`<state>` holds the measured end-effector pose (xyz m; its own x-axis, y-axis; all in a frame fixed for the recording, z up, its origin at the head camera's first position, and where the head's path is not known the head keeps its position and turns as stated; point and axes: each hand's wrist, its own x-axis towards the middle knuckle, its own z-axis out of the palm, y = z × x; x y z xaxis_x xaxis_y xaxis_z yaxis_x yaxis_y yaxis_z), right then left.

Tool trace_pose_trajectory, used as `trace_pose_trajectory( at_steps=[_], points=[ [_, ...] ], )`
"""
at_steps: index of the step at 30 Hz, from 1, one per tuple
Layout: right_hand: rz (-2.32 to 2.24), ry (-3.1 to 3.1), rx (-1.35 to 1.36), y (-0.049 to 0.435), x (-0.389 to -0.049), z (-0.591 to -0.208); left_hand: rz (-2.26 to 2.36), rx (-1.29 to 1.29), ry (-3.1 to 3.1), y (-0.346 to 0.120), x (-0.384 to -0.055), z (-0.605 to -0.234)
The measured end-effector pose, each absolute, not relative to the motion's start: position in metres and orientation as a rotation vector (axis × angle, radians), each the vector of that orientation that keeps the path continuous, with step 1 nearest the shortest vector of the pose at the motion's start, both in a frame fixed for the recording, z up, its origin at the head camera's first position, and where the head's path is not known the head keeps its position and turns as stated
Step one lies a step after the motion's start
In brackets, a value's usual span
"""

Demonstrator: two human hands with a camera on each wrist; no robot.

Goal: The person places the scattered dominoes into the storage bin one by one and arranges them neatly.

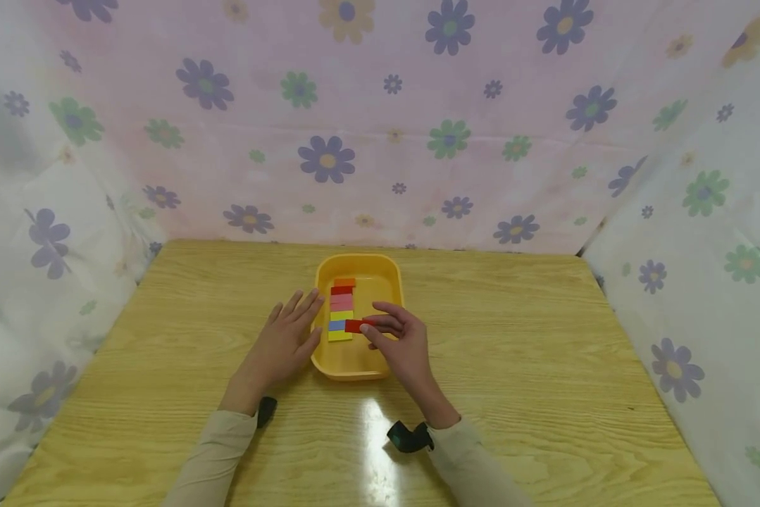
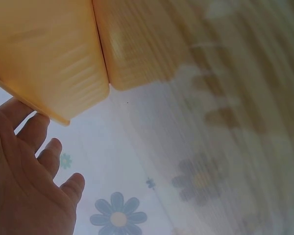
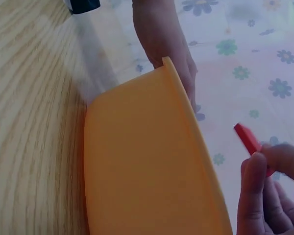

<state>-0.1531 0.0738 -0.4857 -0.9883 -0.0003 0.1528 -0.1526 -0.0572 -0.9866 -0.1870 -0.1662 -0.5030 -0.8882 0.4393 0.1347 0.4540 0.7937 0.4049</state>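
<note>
Between thumb and fingers my right hand (image 1: 403, 343) pinches a small red block (image 1: 354, 326) above the yellow tray (image 1: 377, 364). The same red block (image 3: 247, 139) shows above the tray's rim in the right wrist view. Inside the tray, along its left side, lies a column of flat blocks: orange (image 1: 344, 282), red (image 1: 341, 290), pink (image 1: 341, 303), yellow (image 1: 341, 316), blue (image 1: 337, 325) and yellow (image 1: 339, 336). The held block partly covers the blue one. My left hand (image 1: 286, 341), fingers extended, touches the tray's left rim.
The tray stands on a wood-grain table (image 1: 513, 352). A flower-printed cloth (image 1: 380, 105) hangs behind the table and along both sides. Dark wrist-worn devices (image 1: 410, 436) show at both cuffs.
</note>
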Motion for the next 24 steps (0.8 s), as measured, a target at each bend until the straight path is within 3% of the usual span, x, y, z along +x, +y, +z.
trace_pose_trajectory(
  at_steps=[24],
  points=[
    [1.776,-2.738,-0.005,0.042,-0.179,-0.487,-0.612,-0.734,-2.937,-0.165,-0.185,-0.502]
  ],
)
